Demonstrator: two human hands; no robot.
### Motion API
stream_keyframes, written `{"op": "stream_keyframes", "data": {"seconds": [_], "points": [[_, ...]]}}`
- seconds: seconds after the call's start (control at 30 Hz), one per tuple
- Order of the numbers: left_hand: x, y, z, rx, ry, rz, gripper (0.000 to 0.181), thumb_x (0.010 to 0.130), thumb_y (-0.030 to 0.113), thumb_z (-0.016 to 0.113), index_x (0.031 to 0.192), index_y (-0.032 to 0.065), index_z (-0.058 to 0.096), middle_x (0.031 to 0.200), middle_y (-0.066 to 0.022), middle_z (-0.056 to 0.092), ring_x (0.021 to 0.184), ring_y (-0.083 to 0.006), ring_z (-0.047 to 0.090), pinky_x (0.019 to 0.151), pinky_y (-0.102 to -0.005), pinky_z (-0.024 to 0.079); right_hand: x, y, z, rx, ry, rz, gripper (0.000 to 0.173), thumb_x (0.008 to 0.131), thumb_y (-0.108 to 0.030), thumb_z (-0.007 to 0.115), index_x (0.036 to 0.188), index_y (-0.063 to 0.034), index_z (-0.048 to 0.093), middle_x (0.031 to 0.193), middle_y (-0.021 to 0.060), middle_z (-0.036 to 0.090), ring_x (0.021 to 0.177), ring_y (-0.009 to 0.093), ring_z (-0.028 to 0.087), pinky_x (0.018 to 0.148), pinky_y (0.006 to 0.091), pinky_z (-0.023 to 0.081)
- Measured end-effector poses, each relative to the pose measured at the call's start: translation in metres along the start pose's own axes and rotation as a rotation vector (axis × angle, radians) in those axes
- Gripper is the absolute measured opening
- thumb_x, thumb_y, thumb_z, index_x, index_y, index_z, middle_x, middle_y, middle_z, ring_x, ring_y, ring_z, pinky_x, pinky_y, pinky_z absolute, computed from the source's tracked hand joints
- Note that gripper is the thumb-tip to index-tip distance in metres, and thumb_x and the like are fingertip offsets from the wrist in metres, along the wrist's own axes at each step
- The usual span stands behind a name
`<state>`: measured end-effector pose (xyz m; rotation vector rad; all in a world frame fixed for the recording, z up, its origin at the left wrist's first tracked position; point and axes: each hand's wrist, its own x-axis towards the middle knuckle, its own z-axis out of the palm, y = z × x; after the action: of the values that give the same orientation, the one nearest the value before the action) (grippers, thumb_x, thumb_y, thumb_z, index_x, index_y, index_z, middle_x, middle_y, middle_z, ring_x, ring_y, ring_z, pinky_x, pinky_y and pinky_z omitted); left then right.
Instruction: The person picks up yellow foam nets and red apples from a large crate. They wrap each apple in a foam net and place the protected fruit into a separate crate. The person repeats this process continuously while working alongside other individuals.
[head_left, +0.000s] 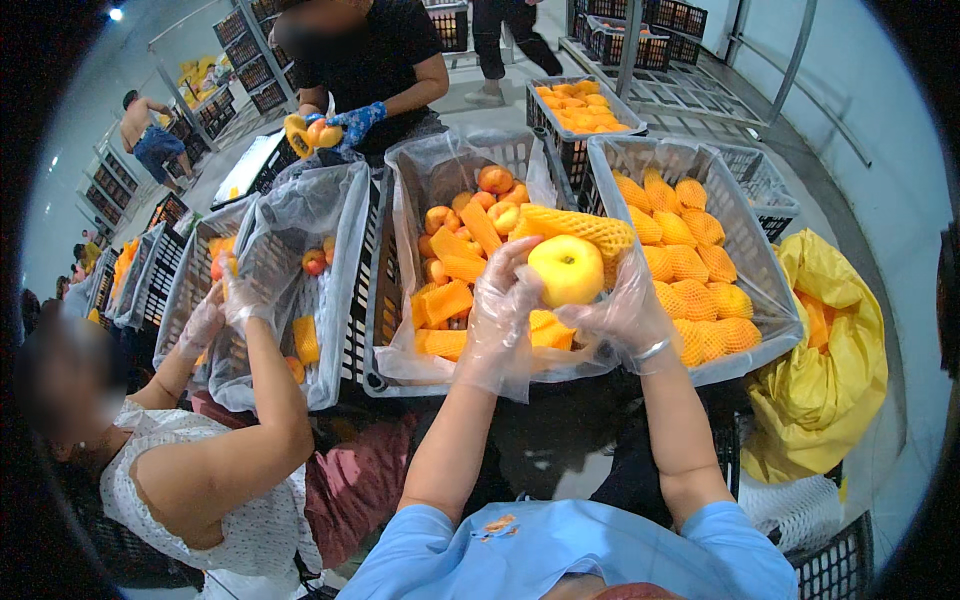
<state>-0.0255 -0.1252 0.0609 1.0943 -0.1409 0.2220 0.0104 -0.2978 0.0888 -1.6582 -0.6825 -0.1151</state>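
Both my hands wear clear plastic gloves and are raised over a crate lined with translucent film (382, 300). My left hand (504, 300) grips a smooth yellow peach-like fruit (566, 270) from its left side, with the hollow at its stem end facing up. Against the fruit's far side lies an orange-yellow foam net sleeve (574, 223). My right hand (634, 307) holds this sleeve at its right end, fingers partly hidden, and the thumb is by the fruit's lower edge. Below, red-and-yellow peaches (495, 180) and flat foam net sleeves (454, 255) fill the crate.
To the right, a lined crate (780, 322) holds rows of sleeved fruit (686, 262), beside a yellow bag (817, 397) of foam sleeves. A co-worker (202, 465) works at crates on the left. Across stands another person (375, 67) in blue patterned gloves, holding fruit.
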Motion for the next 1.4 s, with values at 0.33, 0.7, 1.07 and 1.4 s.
{"op": "stream_keyframes", "data": {"seconds": [0.33, 0.7, 1.07, 1.4], "points": [[-0.001, 0.004, -0.01, 0.412, 0.053, 0.19, 0.027, 0.086, 0.028, 0.074, 0.097, 0.0036, 0.068, 0.096, -0.0018, 0.064, 0.084, -0.0146, 0.058, 0.074, -0.0309, 0.047, -0.006, -0.008, 0.003, 0.214, 0.236, 0.325, 0.075, 0.083, -0.056, 0.073, 0.126, 0.0021, 0.053, 0.117, 0.0086, 0.063, 0.104, 0.017, 0.062, 0.093, 0.0328, 0.049], [-0.005, 0.001, 0.016, -0.242, 0.159, -0.242, 0.048, 0.095, 0.044, 0.063, 0.118, 0.0022, 0.059, 0.101, -0.0069, 0.068, 0.084, -0.0118, 0.066, 0.062, -0.0244, 0.051, -0.008, 0.004, 0.005, -0.162, -0.051, -0.006, 0.087, 0.058, -0.026, 0.095, 0.129, 0.0023, 0.053, 0.127, 0.0125, 0.061, 0.117, 0.022, 0.058, 0.103, 0.0354, 0.044], [-0.003, 0.016, 0.006, 0.034, 0.111, -0.522, 0.059, 0.092, 0.066, 0.052, 0.099, 0.0083, 0.062, 0.073, 0.0011, 0.061, 0.054, -0.0047, 0.051, 0.046, -0.0178, 0.037, -0.007, 0.001, 0.003, 0.168, -0.07, 0.078, 0.08, 0.057, -0.017, 0.095, 0.123, 0.0035, 0.055, 0.121, 0.0109, 0.063, 0.111, 0.019, 0.061, 0.097, 0.0338, 0.049], [-0.002, 0.005, -0.003, -0.408, -0.069, -0.628, 0.063, 0.095, 0.068, 0.042, 0.109, 0.009, 0.06, 0.065, -0.0022, 0.062, 0.035, -0.0063, 0.045, 0.03, -0.016, 0.03, -0.01, 0.005, -0.003, 0.385, -0.027, 0.337, 0.061, 0.069, -0.007, 0.085, 0.121, 0.0052, 0.056, 0.115, 0.0109, 0.067, 0.104, 0.018, 0.065, 0.091, 0.0318, 0.053]]}}
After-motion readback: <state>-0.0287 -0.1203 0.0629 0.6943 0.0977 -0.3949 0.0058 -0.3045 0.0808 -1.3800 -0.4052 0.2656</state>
